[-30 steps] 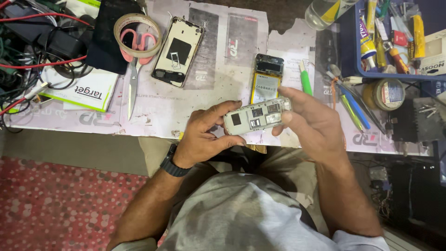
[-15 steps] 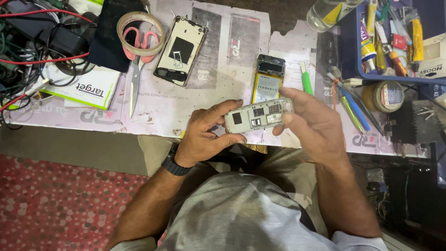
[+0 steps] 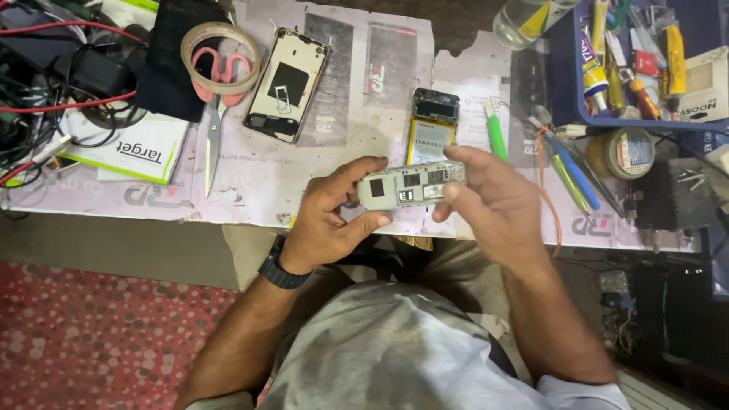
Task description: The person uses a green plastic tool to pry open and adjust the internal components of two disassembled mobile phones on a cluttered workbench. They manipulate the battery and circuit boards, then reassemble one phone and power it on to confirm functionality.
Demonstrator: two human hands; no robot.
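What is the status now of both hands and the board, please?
Left hand and right hand grip grey circuit board by its ends, above table edge. Nothing between hands.

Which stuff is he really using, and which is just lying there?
In use: grey phone board, left hand, right hand.
Lying about: scissors, tape roll, opened phone shell, phone with battery, green tool.

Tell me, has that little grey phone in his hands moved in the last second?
No. The grey phone sits just below the opened phone with the battery, as before, gripped by both hands.
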